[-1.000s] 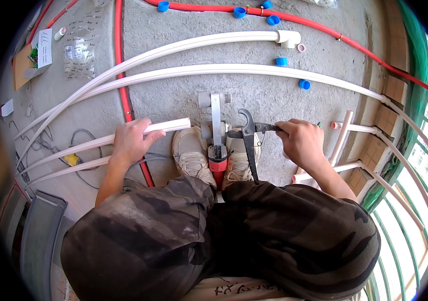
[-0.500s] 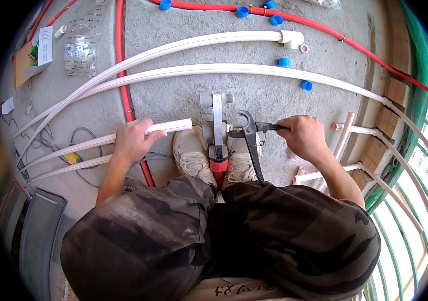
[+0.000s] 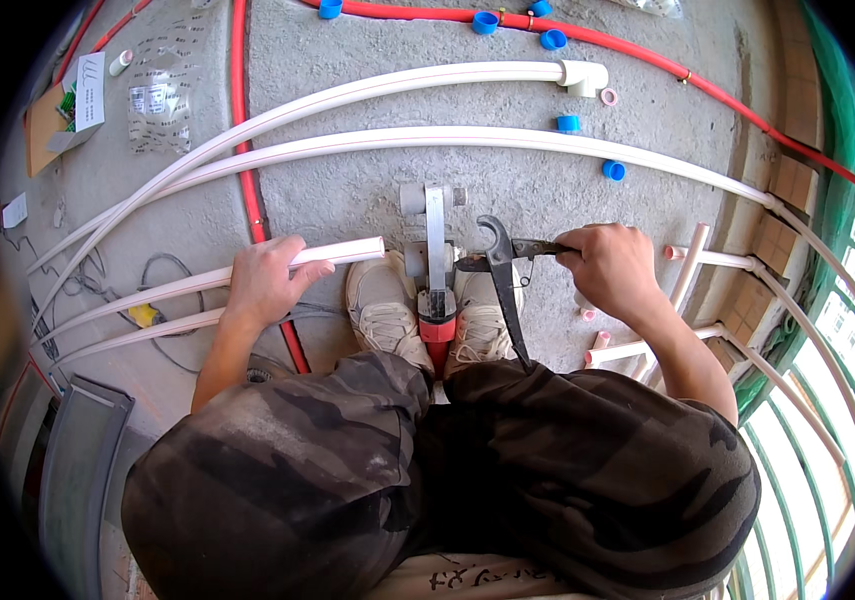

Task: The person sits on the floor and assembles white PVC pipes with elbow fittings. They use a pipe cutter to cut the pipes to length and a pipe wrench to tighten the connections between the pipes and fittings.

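Observation:
My left hand is closed round a white plastic pipe, whose cut end points right, over my left shoe. In my right hand is a black pipe cutter, gripped by one handle; its hooked jaw is spread, with the other handle hanging down toward my knee. Between my shoes stands a red pipe-welding iron with an upright metal plate and grey heating sockets. The cutter's tip is close to the iron's right side, and I cannot tell whether they touch.
Two long white pipes cross the floor ahead, one ending in an elbow fitting. Blue caps lie about. A red conduit runs along the floor. Short pipe pieces lie right, near the railing. A cardboard box stands far left.
My right hand and the pipe cutter have shifted very slightly, the cutter's jaw a little upward. The left hand and its pipe stay nearly still.

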Motion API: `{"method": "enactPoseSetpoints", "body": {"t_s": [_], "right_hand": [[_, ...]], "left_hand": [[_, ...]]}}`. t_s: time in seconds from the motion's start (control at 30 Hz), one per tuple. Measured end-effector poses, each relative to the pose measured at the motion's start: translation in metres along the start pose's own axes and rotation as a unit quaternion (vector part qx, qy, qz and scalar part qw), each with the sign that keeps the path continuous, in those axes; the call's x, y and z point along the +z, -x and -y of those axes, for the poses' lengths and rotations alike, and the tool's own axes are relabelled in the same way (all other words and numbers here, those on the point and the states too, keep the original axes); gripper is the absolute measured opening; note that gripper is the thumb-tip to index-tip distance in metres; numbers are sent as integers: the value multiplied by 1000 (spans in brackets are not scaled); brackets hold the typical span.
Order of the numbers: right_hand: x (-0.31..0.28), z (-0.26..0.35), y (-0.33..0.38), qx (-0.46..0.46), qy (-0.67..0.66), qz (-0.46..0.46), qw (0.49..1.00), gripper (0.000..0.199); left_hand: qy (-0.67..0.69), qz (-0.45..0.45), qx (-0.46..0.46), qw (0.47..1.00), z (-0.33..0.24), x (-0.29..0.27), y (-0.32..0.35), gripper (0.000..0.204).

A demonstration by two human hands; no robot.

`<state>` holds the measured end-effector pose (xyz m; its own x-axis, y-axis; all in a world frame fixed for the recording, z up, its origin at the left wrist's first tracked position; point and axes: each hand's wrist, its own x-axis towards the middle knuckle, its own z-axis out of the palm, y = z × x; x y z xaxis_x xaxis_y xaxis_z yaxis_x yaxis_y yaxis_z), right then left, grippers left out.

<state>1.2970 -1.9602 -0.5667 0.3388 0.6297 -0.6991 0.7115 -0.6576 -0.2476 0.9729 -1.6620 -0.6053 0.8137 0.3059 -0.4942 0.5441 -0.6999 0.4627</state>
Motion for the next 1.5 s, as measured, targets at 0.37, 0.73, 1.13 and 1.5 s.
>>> {"method": "enactPoseSetpoints", "body": {"t_s": [0.37,0.73,1.13,1.5], "right_hand": [[-14,0,-13,19,8,28,999,21],[-28,-1,-16,-32,28,53,998,18],[-32,3,-29,-21,25,90,995,18],[-37,-2,-44,-3,23,147,989,21]], "left_hand": [[-1,1,2,1000,-1,0,0,55],[9,5,0,1000,-1,0,-1,53],[5,5,-2,1000,0,1,-1,56],[6,8,0,1000,2,2,-3,57]]}}
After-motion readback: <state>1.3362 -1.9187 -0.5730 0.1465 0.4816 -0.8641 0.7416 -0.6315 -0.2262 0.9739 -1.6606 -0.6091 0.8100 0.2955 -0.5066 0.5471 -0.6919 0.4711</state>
